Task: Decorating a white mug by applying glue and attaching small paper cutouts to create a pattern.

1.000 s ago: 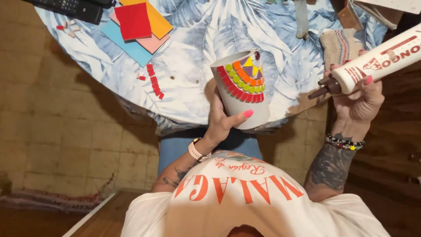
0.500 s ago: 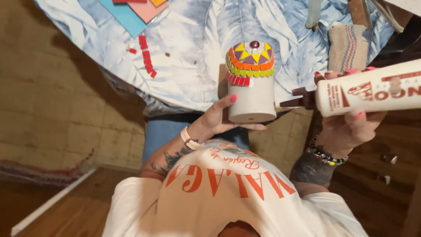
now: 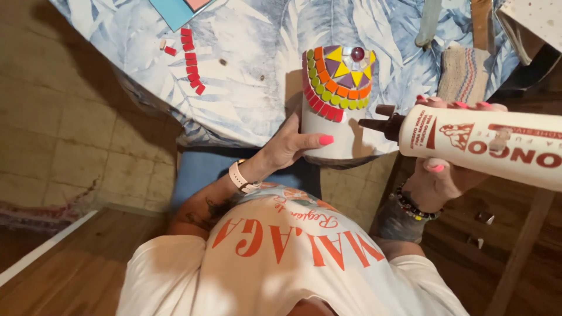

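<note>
Since half a second before, the white pot (image 3: 331,102) had turned a little, so its mosaic band faced more upward, and the glue bottle (image 3: 486,152) had come closer until its dark nozzle (image 3: 380,124) pointed at the right side of the pot, just beside it; I could not tell if the tip touched.

The left hand (image 3: 293,143) was curled around the lower part of the pot. Its thumb with a pink nail lay across the front of the plain white wall and its fingers were hidden behind the pot, so the hand was closed on it. The pot was held tilted over the near edge of the table (image 3: 252,76), with the coloured tiles at the far end.

The right hand (image 3: 448,169) was wrapped around the glue bottle near its neck. The fingertips (image 3: 462,105) showed over the top of the bottle and the thumb pressed from below, a firm grip. The bottle lay almost level, pointing to the left, and its body reached to the right edge of the view.

On the table near its far left corner, a short row of red tiles (image 3: 192,61) lay well apart from both hands. A striped woven cloth (image 3: 465,73) lay by the right edge of the table, just beyond the right hand.
</note>
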